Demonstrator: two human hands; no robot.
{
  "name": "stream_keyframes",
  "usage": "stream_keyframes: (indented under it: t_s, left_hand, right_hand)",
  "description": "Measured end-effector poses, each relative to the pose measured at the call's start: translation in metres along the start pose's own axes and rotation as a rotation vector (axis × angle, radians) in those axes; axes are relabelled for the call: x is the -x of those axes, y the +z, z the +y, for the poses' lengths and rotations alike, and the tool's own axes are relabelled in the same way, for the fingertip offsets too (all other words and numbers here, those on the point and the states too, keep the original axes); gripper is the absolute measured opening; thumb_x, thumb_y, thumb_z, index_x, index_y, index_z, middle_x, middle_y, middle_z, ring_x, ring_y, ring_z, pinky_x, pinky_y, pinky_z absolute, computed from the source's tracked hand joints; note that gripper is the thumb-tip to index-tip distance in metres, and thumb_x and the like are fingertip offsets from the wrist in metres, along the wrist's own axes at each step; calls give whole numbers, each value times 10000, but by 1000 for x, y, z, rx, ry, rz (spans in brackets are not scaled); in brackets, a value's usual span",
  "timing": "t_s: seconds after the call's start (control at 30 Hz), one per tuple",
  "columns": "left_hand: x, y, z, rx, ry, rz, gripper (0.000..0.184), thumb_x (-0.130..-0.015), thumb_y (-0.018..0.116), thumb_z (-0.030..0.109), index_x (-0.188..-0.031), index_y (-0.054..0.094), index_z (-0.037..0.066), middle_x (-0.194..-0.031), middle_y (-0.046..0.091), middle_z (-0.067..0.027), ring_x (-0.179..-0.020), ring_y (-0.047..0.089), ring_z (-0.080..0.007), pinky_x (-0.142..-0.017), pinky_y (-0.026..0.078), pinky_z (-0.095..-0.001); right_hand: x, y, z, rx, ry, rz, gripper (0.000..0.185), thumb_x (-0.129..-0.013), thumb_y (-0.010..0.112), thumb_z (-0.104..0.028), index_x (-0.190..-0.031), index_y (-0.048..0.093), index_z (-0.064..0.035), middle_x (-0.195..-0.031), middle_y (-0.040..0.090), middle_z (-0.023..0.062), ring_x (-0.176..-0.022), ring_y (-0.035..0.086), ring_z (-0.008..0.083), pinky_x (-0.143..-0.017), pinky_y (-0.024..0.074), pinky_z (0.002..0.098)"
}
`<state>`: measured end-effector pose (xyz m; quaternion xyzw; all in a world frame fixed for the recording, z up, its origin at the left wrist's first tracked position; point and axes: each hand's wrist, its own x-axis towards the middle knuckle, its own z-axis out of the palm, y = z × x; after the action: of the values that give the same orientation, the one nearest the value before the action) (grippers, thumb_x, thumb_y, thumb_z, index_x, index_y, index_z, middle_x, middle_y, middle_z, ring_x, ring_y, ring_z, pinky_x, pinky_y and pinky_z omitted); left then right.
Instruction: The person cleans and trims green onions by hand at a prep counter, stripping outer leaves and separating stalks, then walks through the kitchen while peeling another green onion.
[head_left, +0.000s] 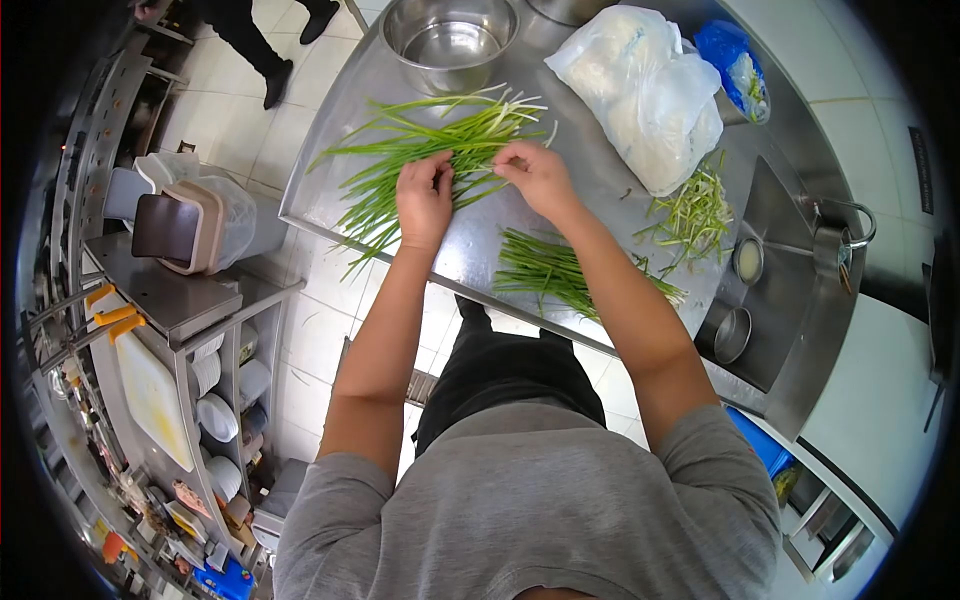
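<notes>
Long thin garlic chives (385, 180) with pale ends lie in a loose pile on the steel counter, under and around both hands. My left hand (425, 198) rests over the pile with its fingers curled and thumb pressed in on some stalks. To its right, my right hand (537, 178) pinches at the pale ends; its fingertips are closed on a thin stalk. Below my right forearm, a second, neater bundle of chives (545, 268) lies near the counter's front edge, partly hidden by that arm. Pale trimmings (695, 212) form a heap farther right.
A steel bowl (448, 75) stands at the back of the counter (465, 255). Right of it lie a full white plastic bag (640, 90) and a blue bag (722, 55). A sink (775, 290) is at right. Another person's legs (245, 40) show at upper left.
</notes>
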<state>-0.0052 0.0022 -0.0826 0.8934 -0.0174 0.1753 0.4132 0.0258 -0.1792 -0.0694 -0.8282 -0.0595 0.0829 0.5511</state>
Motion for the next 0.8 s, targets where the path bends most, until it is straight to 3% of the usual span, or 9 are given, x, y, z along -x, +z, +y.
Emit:
stream_keyframes:
  t_s: [0.13, 0.23, 0.33, 0.53, 0.63, 0.73, 0.8]
  left_hand:
    - [0, -1, -1, 5, 39, -2, 210, -733, 648, 22, -937, 645, 73, -836, 631, -74, -789, 567, -247, -735, 463, -339]
    - [-1, -1, 0, 6, 61, -15, 200, -727, 651, 21, -921, 645, 71, -833, 629, -74, -796, 563, -253, -742, 457, -341]
    - [-1, -1, -2, -1, 71, -36, 196, -725, 651, 23, -915, 644, 72, -833, 628, -77, -799, 561, -258, -748, 452, -345]
    - [0, -2, -3, -19, 96, -48, 208, -722, 651, 23, -924, 643, 74, -843, 628, -83, -819, 558, -263, -758, 448, -349]
    - [1, -5, 3, -16, 99, -41, 227, -717, 656, 29, -937, 644, 82, -885, 624, -85, -859, 551, -270, -788, 437, -356]
    - [6, -20, 16, -63, 161, 10, 250, -712, 660, 33, -955, 643, 92, -936, 617, -85, -898, 542, -278, -825, 421, -368]
    - [15, -24, 15, -102, 156, -64, 210, -712, 674, 98, -921, 657, 108, -926, 605, -65, -887, 536, -266, -794, 406, -378]
  right_hand:
    - [2, -9, -4, -379, 32, 186, 66, -809, 615, -58, -870, 594, -44, -828, 629, 39, -773, 580, 115, -699, 451, 248]
    - [4, -27, -25, -648, 129, 224, 122, -813, 596, -23, -930, 566, -37, -860, 630, 45, -775, 572, 113, -701, 456, 246]
    - [3, -36, -24, -695, 145, 198, 172, -810, 579, 3, -971, 549, -47, -934, 625, 70, -816, 568, 129, -744, 467, 264]
    - [4, -68, -32, -1047, 85, 208, 193, -799, 587, -7, -986, 550, -32, -892, 614, 76, -797, 565, 143, -724, 459, 285]
    - [15, -82, -44, -1033, 132, 169, 157, -825, 574, -49, -981, 558, -33, -895, 608, 81, -800, 562, 149, -724, 456, 295]
    - [39, -104, -58, -1037, 45, 124, 118, -852, 552, -81, -961, 568, -38, -896, 604, 81, -798, 557, 158, -729, 453, 301]
    - [61, -129, -61, -1021, -6, 141, 105, -862, 544, -96, -947, 571, -39, -897, 600, 80, -800, 552, 162, -737, 448, 306]
